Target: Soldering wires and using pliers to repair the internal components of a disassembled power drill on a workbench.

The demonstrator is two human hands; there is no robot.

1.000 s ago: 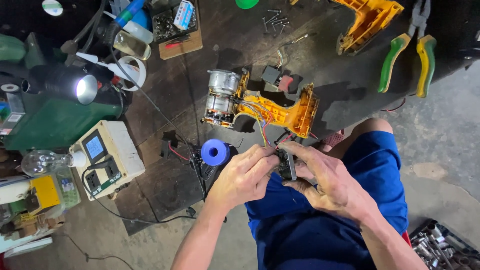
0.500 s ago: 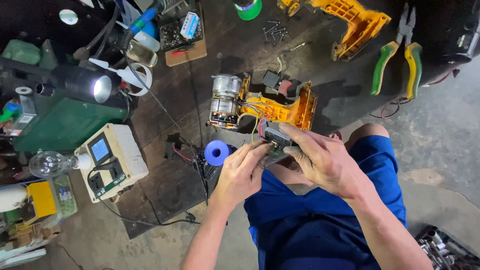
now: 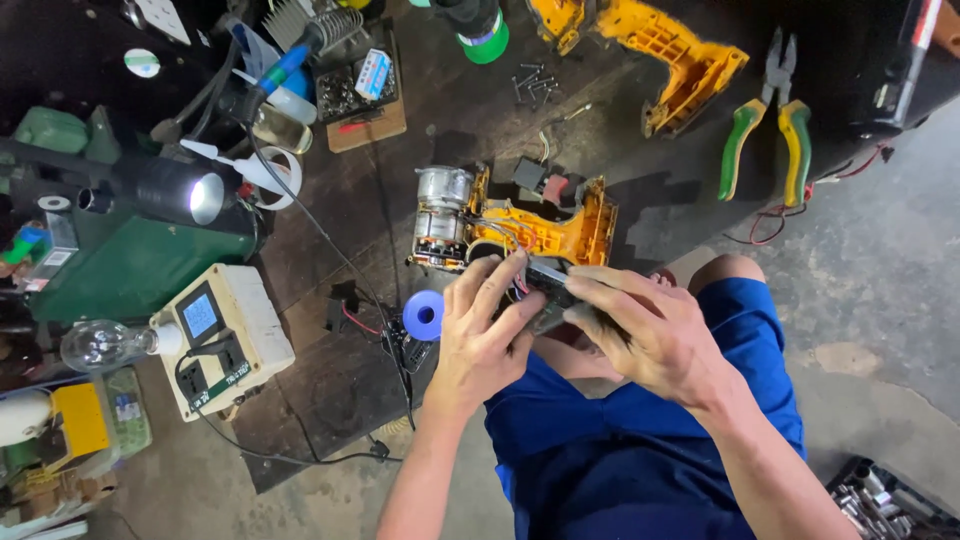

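- Small dark component (image 3: 548, 285) with thin wires sits between both hands, just in front of an opened yellow drill housing (image 3: 545, 225) on the dark workbench (image 3: 620, 120).
- Left hand (image 3: 485, 335) is curled around the component from the left, fingers bent and closed on it, fingertips touching the wires.
- Right hand (image 3: 650, 335) grips the same component from the right, fingers folded over its top; how much of the part lies under them cannot be seen.
- Silver motor (image 3: 440, 215) lies exposed at the left end of the drill housing.
- Blue spool (image 3: 423, 315) stands just beside the left hand.
- Second yellow housing half (image 3: 670, 55) lies further back on the bench, well apart from the hands.
- Green-handled pliers (image 3: 765, 135) rest at the right of the bench.
- White meter box (image 3: 220, 335) with a small screen sits at the left, near a lit work lamp (image 3: 185, 190).
- Blue shorts (image 3: 640, 450) cover the person's lap below the hands.
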